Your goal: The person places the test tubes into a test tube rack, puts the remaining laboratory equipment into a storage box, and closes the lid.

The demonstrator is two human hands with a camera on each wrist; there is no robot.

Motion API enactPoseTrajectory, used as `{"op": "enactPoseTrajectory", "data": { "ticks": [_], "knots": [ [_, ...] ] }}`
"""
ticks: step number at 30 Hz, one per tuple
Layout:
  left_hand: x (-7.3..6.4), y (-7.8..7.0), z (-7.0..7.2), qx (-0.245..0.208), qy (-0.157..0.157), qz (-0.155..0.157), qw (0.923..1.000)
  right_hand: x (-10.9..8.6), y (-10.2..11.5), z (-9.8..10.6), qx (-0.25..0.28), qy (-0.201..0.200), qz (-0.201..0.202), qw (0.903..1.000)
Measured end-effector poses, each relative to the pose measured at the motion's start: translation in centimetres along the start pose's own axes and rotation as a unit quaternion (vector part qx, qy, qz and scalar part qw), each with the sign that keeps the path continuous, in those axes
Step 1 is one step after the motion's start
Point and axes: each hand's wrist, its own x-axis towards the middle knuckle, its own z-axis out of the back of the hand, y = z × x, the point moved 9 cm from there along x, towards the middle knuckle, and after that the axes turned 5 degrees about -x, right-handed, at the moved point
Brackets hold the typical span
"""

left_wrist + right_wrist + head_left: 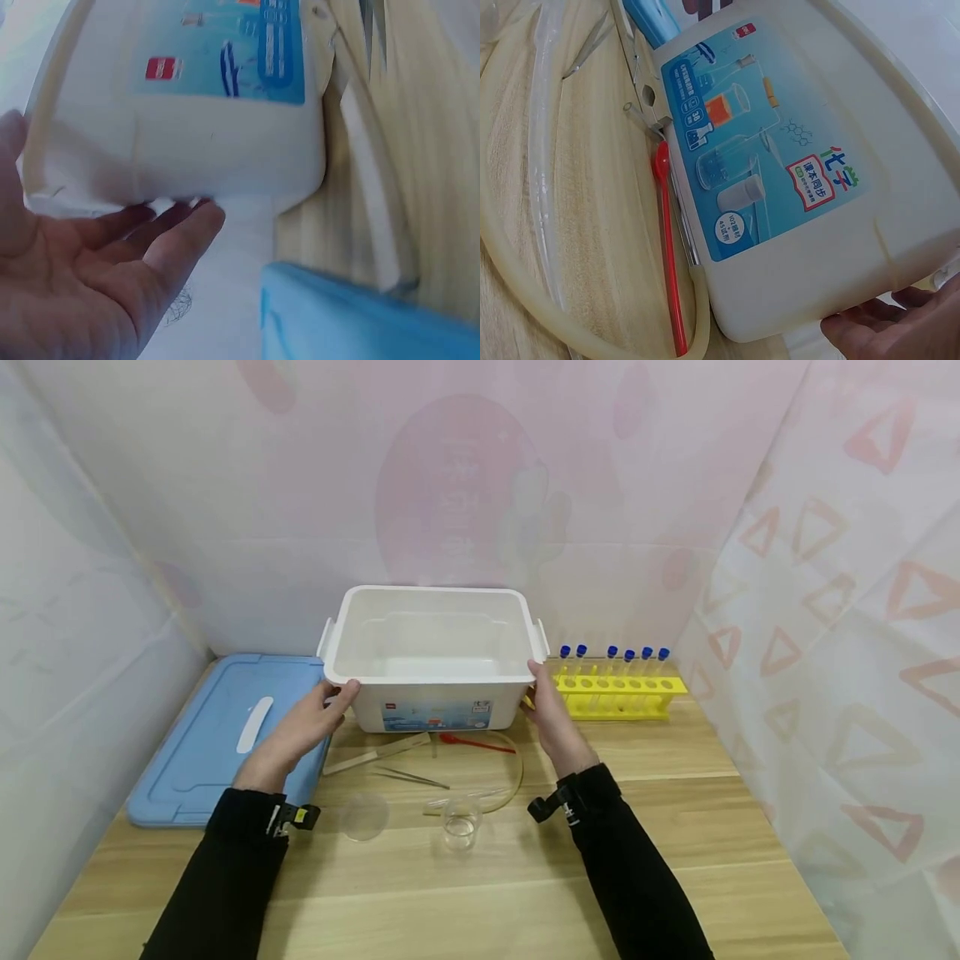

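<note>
A white plastic storage box with a blue chemistry label stands at the back of the table, its inside bare. My left hand grips its left front corner, thumb at the rim and fingers against the side wall, as the left wrist view shows. At the right end my right hand holds the box, thumb near the rim. In the right wrist view its curled fingers touch the side; the thumb is out of that view. Whether the base is slightly raised, I cannot tell.
On the left lies a blue lid. A yellow test tube rack with blue-capped tubes stands right. Before the box lie a wooden clamp, tweezers, a red spoon, rubber tubing, a clear disc and a clear beaker.
</note>
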Motion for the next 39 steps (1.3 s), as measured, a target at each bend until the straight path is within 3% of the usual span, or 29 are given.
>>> {"op": "enactPoseTrajectory", "data": {
  "ticks": [5,10,14,18,21,28,33,39],
  "knots": [
    [-0.8,-0.7,0.0,0.096,0.027,-0.031,0.9945,-0.2,0.3,0.0,-0.006,0.002,-0.007,1.0],
    [-1.7,-1.5,-0.4,0.192,0.03,-0.035,0.9803,-0.2,0.3,0.0,-0.01,0.004,-0.006,0.9999],
    [-2.5,-2.4,-0.9,0.235,0.043,-0.047,0.9699,-0.3,0.2,0.1,-0.011,0.003,-0.004,0.9999],
    [-3.6,-3.7,-2.0,0.244,0.07,-0.068,0.9647,-0.3,0.2,0.1,-0.013,0.007,-0.001,0.9999],
    [-4.3,-5.1,-3.5,0.253,0.089,-0.092,0.959,-0.2,0.3,0.0,-0.013,0.01,0.002,0.9999],
    [-5.2,-8.0,-8.8,0.298,0.13,-0.169,0.9303,0.0,0.4,0.1,-0.015,0.01,-0.003,0.9998],
    [-5.6,-8.5,-12.0,0.313,0.161,-0.192,0.9161,0.0,0.3,0.1,-0.014,0.01,-0.006,0.9998],
    [-6.1,-9.0,-14.8,0.322,0.192,-0.23,0.8977,0.0,0.3,0.1,-0.01,0.009,-0.006,0.9999]
  ]
}}
